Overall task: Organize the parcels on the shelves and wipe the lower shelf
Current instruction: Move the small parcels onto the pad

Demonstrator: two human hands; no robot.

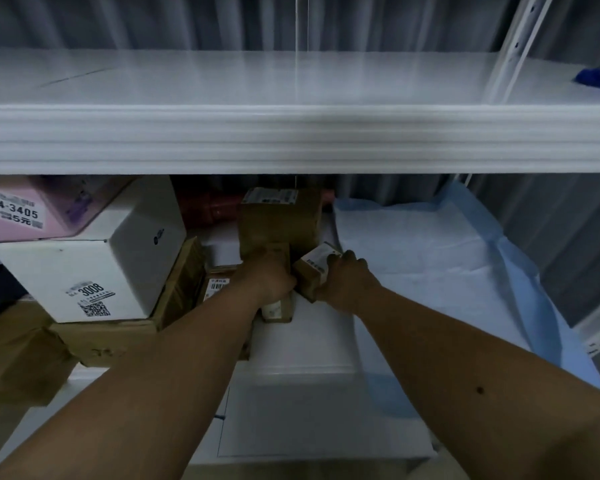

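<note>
Two bare forearms nearest, reaching in under the upper shelf [291,140] toward the middle of the lower shelf [291,420]. Left hand [274,282] curled round one narrow brown parcel [278,306]: long axis running away from the camera, near end with a pale label pointing back at the viewer. Right hand [347,282] gripping one small brown box [314,271] from its right side, fingers over the top edge; white-labelled face turned up and leftward, box tilted, touching or almost touching the narrow parcel. Just behind both, one taller brown carton [279,220], upright, label on its top edge, standing deep on the shelf.

Crowded to the left: one white box marked 3008 [94,268], tilted on one flat brown carton [184,289]; one pink parcel [18,213] behind it with printed numbers; one crumpled brown parcel [18,362] at the near left corner; one dark red package [208,209] at the back, partly hidden. One barcode-labelled parcel [217,287] wedged between the flat carton and the left wrist, mostly covered.

To the right, one pale blue sheet [465,265] spread over the shelf floor, edges rumpled. On the upper shelf, one blue object [596,77] at the far right, blurred; one white upright post [513,53] beside it.
</note>
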